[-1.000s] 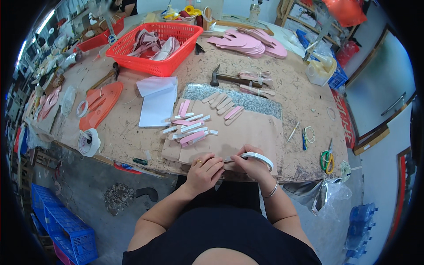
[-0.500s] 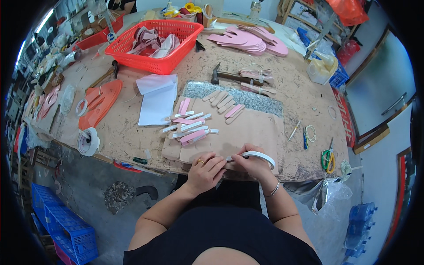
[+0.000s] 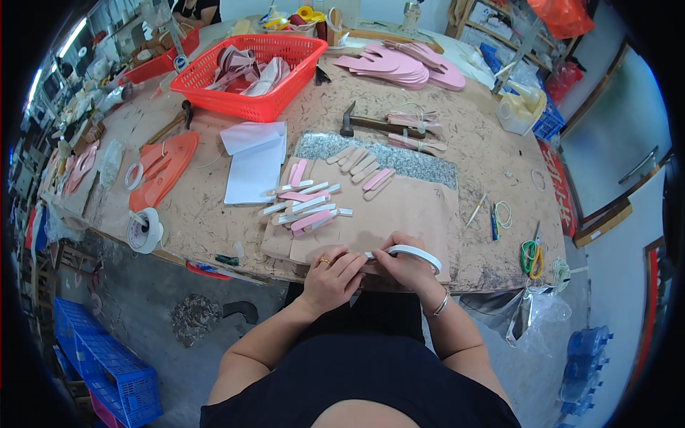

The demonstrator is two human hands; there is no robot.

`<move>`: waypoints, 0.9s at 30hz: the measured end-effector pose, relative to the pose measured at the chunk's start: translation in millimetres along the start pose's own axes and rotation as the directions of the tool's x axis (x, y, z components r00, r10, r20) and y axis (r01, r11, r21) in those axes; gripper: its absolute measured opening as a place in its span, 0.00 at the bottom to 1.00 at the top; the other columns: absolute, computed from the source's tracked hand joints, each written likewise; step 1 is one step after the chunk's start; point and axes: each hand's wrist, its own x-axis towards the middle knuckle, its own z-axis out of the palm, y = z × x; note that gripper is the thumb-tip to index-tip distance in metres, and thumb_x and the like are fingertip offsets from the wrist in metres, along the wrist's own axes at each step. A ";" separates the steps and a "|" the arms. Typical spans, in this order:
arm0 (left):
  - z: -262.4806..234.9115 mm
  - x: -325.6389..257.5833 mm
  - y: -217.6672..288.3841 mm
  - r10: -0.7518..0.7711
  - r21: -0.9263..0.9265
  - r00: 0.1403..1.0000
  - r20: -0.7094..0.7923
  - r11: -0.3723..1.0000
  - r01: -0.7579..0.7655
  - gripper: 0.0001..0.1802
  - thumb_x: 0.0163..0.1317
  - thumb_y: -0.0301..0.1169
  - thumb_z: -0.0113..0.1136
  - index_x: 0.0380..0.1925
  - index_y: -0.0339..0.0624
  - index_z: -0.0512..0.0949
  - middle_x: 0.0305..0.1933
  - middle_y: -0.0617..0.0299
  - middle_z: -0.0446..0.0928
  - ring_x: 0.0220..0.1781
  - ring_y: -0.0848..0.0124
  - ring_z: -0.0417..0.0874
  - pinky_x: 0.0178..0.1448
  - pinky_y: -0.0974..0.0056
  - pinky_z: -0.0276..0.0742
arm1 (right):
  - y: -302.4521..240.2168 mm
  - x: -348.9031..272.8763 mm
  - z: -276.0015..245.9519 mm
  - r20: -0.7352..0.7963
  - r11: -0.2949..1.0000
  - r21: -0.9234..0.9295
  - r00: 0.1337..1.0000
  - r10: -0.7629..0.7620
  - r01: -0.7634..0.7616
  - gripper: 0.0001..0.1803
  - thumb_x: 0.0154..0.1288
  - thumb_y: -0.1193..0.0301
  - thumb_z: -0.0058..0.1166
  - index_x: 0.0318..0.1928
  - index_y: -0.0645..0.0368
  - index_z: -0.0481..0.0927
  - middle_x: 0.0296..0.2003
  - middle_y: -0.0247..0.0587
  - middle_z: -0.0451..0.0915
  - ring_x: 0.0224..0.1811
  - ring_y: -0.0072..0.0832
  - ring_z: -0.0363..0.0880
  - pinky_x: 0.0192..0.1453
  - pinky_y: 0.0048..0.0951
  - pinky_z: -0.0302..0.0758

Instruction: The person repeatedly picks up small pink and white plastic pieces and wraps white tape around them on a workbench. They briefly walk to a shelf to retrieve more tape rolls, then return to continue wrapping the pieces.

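My right hand (image 3: 410, 269) holds a roll of white tape (image 3: 428, 255) at the near edge of the table. A short end of tape runs from it toward my left hand (image 3: 332, 278). The left fingers are bent and pressed together over something they mostly hide. Beyond my hands lies a pile of small pink and beige strips (image 3: 311, 207), several with white tape along them. Bare beige strips (image 3: 354, 162) sit in a row farther back, beside a pair with a pink face (image 3: 378, 182).
A stone slab (image 3: 428, 170) lies under brown board (image 3: 407, 207). Behind are a hammer (image 3: 371, 123), pink cut pieces (image 3: 399, 65) and a red basket (image 3: 250, 103). Scissors (image 3: 531, 258) and a pen (image 3: 476, 211) lie right; white paper (image 3: 251, 171) and orange pieces (image 3: 168, 167) left.
My right hand and the tape roll have shifted very slightly left, and the roll is tilted a little differently. My left hand stays almost where it was.
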 end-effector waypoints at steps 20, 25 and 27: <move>1.7 6.4 4.9 0.009 0.069 0.998 0.058 0.998 -0.013 0.24 0.48 0.36 0.70 0.49 0.48 0.81 0.51 0.67 0.75 0.57 0.65 0.74 0.61 0.54 0.63 | -8.5 -17.4 -2.4 -0.082 0.921 -0.344 0.972 -0.222 0.182 0.08 0.54 0.67 0.69 0.30 0.55 0.84 0.39 0.48 0.83 0.45 0.41 0.81 0.47 0.36 0.75; 3.1 6.1 6.7 -0.008 0.099 0.998 0.064 0.995 0.001 0.23 0.50 0.40 0.67 0.49 0.49 0.81 0.52 0.68 0.75 0.58 0.66 0.73 0.61 0.54 0.62 | -7.7 -39.3 -13.9 -0.178 0.735 -0.635 0.880 -0.440 0.239 0.19 0.53 0.59 0.71 0.44 0.52 0.87 0.64 0.52 0.70 0.64 0.54 0.66 0.63 0.49 0.64; 5.0 7.5 7.9 -0.007 0.094 0.998 0.055 0.996 0.002 0.24 0.50 0.40 0.68 0.49 0.49 0.81 0.51 0.68 0.75 0.58 0.66 0.73 0.60 0.54 0.63 | -2.7 -34.5 -11.7 -0.378 0.816 -0.564 0.841 -0.388 0.123 0.23 0.52 0.60 0.72 0.47 0.55 0.85 0.63 0.52 0.71 0.63 0.52 0.67 0.63 0.47 0.66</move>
